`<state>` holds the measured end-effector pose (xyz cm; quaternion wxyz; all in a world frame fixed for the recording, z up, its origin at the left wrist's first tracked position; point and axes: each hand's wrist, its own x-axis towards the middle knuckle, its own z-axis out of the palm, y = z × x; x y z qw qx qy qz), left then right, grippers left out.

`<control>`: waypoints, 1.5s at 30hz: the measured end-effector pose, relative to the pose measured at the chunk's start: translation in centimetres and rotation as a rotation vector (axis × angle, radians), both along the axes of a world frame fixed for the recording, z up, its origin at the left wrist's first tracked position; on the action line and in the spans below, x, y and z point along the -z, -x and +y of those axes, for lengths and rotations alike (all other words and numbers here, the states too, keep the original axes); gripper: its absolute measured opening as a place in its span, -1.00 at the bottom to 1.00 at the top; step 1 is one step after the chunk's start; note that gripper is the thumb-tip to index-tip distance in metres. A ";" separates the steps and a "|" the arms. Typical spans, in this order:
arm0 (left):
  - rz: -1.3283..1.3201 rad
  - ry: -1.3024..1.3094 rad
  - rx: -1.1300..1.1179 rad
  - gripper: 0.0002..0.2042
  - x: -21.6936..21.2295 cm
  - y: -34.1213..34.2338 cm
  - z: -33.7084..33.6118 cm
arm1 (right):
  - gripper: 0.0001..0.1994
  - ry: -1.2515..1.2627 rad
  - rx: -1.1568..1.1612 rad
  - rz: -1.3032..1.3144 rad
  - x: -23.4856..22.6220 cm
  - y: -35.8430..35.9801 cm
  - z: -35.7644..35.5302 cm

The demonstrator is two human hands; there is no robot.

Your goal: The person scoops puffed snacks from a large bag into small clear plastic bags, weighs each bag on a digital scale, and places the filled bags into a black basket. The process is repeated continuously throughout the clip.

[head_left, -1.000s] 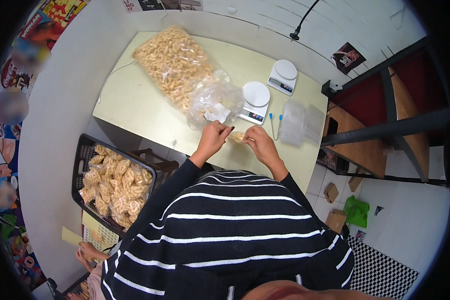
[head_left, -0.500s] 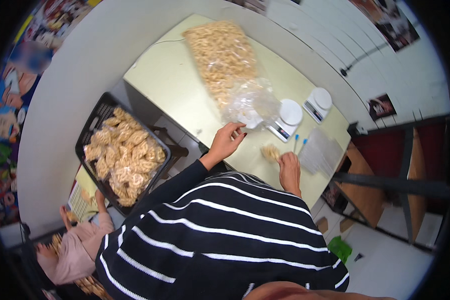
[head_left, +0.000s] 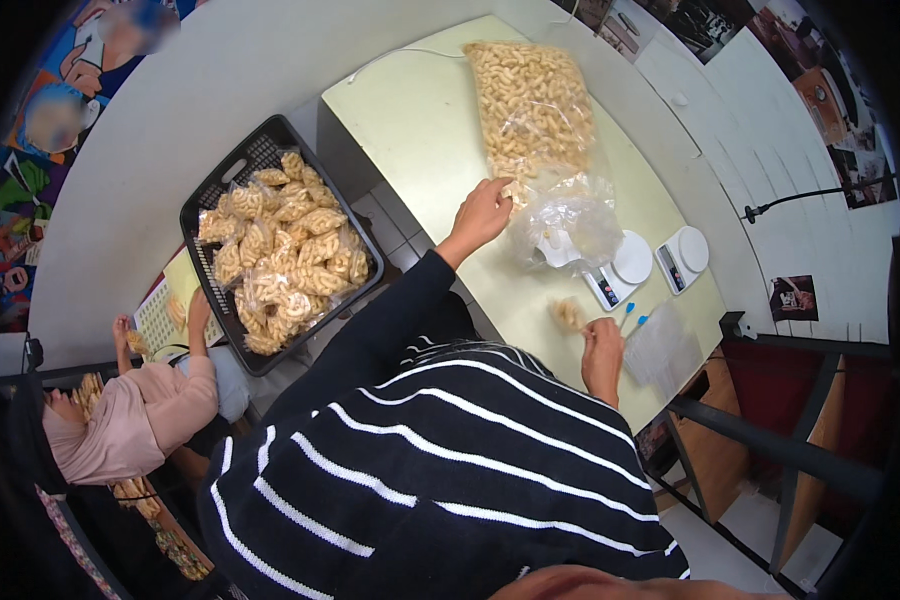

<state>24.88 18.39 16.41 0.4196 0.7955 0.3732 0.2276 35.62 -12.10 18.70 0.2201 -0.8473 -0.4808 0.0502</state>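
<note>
From the head view, the left hand (head_left: 482,212) reaches with loosely curled fingers into the mouth of the crinkled clear bag of puffed snacks (head_left: 533,100) on the smooth pale bench (head_left: 410,110), while the right hand (head_left: 602,350) pinches a small filled packet (head_left: 568,314) near two round white scales (head_left: 632,262).

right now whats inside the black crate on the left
The black crate is heaped with small clear bags of golden snacks. The heap covers the crate's floor, so whatever lies beneath is hidden.
</note>
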 end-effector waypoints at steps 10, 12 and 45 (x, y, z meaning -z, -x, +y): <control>-0.090 0.163 -0.436 -0.47 3.0 7.8 6.9 | -0.95 -0.141 0.149 0.061 -0.1 1.3 0.7; -0.081 0.182 -0.374 -0.54 1.8 8.3 5.8 | -0.96 -0.236 0.203 0.031 -1.2 2.1 0.9; -0.179 -0.005 0.498 -0.18 -1.0 2.4 -12.2 | -0.87 -0.235 -0.016 0.519 -3.6 3.3 4.2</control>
